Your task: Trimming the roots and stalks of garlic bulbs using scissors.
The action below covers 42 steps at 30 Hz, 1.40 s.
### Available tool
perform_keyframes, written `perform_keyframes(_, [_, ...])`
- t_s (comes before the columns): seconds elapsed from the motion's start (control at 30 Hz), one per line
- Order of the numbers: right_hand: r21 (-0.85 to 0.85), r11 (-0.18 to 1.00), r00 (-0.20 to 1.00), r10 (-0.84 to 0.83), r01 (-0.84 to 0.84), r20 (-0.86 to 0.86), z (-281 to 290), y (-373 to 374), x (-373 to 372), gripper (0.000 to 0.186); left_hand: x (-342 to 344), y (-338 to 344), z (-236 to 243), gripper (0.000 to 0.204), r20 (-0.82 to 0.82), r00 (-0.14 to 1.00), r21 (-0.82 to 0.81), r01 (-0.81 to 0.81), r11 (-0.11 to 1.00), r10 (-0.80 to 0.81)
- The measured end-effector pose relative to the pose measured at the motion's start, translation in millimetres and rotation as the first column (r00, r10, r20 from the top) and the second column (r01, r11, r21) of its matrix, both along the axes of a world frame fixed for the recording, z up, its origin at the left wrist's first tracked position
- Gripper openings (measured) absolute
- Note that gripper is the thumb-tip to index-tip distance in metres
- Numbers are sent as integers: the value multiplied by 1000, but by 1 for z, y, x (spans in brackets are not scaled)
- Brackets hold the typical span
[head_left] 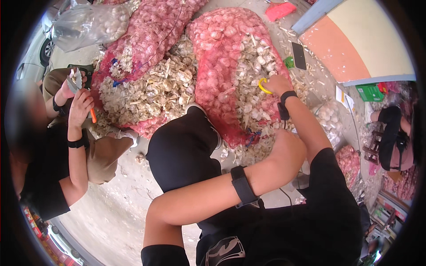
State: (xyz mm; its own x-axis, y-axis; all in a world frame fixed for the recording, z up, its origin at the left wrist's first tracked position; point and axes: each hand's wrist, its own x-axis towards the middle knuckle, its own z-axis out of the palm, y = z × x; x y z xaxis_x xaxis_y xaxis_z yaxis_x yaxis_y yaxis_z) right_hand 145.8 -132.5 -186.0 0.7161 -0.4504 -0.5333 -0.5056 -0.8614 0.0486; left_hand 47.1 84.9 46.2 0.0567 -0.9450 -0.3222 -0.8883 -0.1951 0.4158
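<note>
My right hand reaches out over a cut-open red mesh sack of garlic and grips a yellow-handled cutter; a black band sits on that wrist. My left hand lies across my body, low at the near end of the same sack, among loose garlic bulbs and skins. Its fingers are hidden, so what it holds does not show. A black band wraps the left wrist too. My black-clad knee rises between the two sacks.
A second torn red sack spilling garlic lies to the left. A co-worker on the left holds a garlic bulb and an orange-handled tool. A clear bag of garlic, a dark phone, a green box and another seated person surround us.
</note>
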Motion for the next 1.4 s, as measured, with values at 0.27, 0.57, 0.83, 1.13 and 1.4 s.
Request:
perform_keyframes(0.27, [499,866,930,-205,28,304,52,-27,-122,59,16,-11,-37,23,69,948,-371,-264,891,310])
perform_keyframes(0.57, [993,-87,650,-760,-85,-11,172,35,-287,47,36,-32,-53,69,-792,523,-292,-777,558,315])
perform_keyframes(0.83, [984,-146,718,-695,-103,-28,178,77,-345,55,-18,-24,-37,73,-987,151,-136,-648,749,-49])
perform_keyframes(1.13, [902,427,658,-696,61,285,157,82,-378,58,-8,-15,-41,71,-969,218,-75,-700,710,113])
perform_keyframes(1.4, [551,833,692,-426,49,583,171,90,-351,70,-21,-19,-90,89,-802,592,-367,-591,718,77])
